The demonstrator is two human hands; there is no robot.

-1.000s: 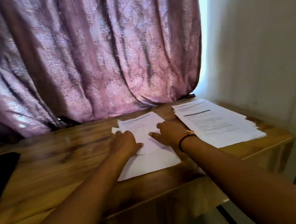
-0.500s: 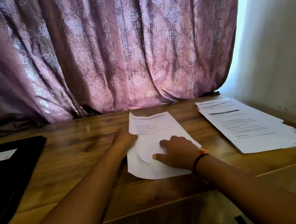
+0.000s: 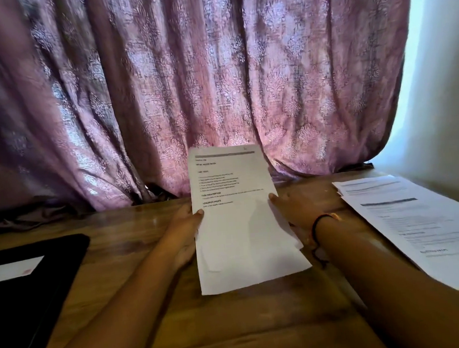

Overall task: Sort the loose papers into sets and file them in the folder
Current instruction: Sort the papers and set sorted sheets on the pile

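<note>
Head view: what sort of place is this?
Probably a room at home, not an office: wooden table backed by a pink patterned curtain and plain wall, with printed papers and a black folder.

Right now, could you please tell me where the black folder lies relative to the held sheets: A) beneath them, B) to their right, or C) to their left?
C: the black folder lies on the table left of the held sheets; the loose stack lies to their right.
</note>
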